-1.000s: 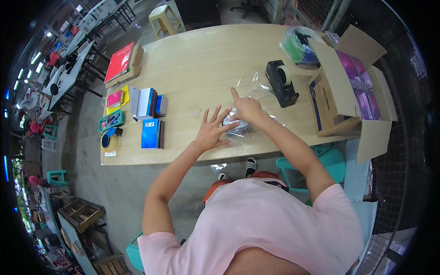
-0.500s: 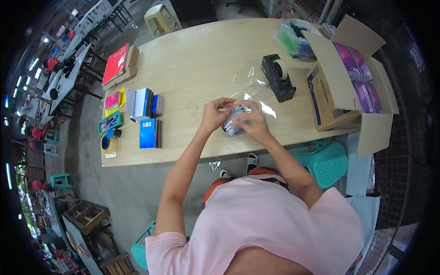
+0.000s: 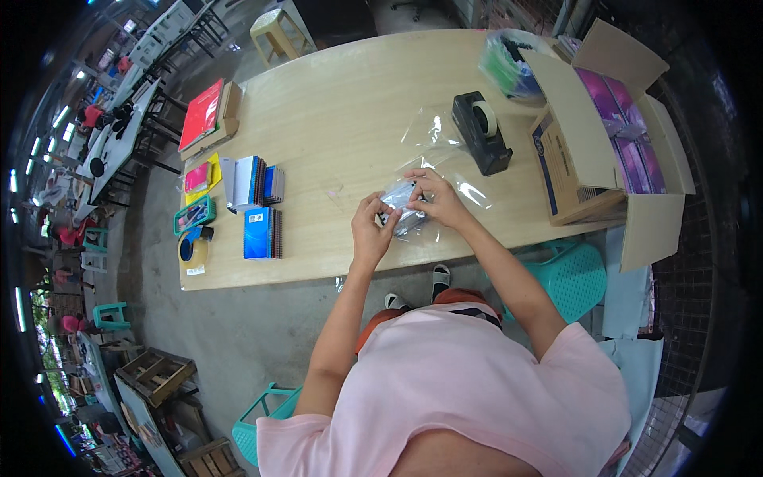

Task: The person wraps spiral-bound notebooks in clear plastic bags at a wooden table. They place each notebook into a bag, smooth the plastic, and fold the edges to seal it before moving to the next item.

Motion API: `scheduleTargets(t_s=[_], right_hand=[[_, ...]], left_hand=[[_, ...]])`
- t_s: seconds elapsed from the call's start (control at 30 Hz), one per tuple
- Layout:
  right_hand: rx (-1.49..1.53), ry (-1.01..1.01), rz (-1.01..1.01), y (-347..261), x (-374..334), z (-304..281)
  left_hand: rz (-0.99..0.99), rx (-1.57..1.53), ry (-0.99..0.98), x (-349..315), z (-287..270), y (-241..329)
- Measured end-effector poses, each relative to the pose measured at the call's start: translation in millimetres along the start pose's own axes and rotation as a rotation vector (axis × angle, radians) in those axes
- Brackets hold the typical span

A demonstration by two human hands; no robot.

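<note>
A small grey-and-white bundle in clear plastic wrap [image 3: 407,219] lies at the near edge of the table, between my hands. My left hand [image 3: 373,228] pinches its left side, thumb and fingers bent together. On its other side, my right hand [image 3: 438,202] has its fingertips closed on the wrap near the top. What is inside the wrap is too small to make out. Loose clear plastic film [image 3: 437,135] spreads over the table just beyond my hands. A black tape dispenser [image 3: 483,137] with a roll of tape stands to the right of the film.
On the right sits an open cardboard box [image 3: 576,163] holding purple packs, beside a plastic bag [image 3: 509,67]. Spiral notebooks [image 3: 258,232], a green tray [image 3: 195,215], a tape roll [image 3: 189,250] and a red book [image 3: 202,113] occupy the left. Green stools [image 3: 568,278] stand below the table.
My left hand has come down and toward me, along the bundle's left side. The right hand has shifted up to its top right, uncovering more of the bundle.
</note>
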State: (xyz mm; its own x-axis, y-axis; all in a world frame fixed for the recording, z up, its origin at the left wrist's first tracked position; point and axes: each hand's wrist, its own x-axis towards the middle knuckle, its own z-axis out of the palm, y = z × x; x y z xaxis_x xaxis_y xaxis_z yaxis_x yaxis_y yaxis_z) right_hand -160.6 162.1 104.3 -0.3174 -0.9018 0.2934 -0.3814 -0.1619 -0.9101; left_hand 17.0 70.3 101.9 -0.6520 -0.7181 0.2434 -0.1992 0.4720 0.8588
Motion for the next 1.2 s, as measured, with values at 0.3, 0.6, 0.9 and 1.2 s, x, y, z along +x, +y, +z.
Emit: scheduleTargets(t_s=[0.3, 0.6, 0.9, 1.2], right_hand=[[0.158, -0.034, 0.136, 23.1, 10.1, 0.4], [0.304, -0.128, 0.220, 16.0, 31.1, 3.4], [-0.251, -0.026, -0.284, -12.2, -7.3, -11.9], [0.042, 0.601, 0.915, 132.3, 7.4, -201.3]], left_hand=[[-0.158, -0.367, -0.044, 10.9, 2.3, 9.0], [-0.432, -0.645, -0.014, 15.7, 16.4, -9.4], [-0.252, -0.482, 0.175, -3.5, 29.8, -13.6], [-0.237, -0.506, 0.128, 2.0, 31.3, -5.0]])
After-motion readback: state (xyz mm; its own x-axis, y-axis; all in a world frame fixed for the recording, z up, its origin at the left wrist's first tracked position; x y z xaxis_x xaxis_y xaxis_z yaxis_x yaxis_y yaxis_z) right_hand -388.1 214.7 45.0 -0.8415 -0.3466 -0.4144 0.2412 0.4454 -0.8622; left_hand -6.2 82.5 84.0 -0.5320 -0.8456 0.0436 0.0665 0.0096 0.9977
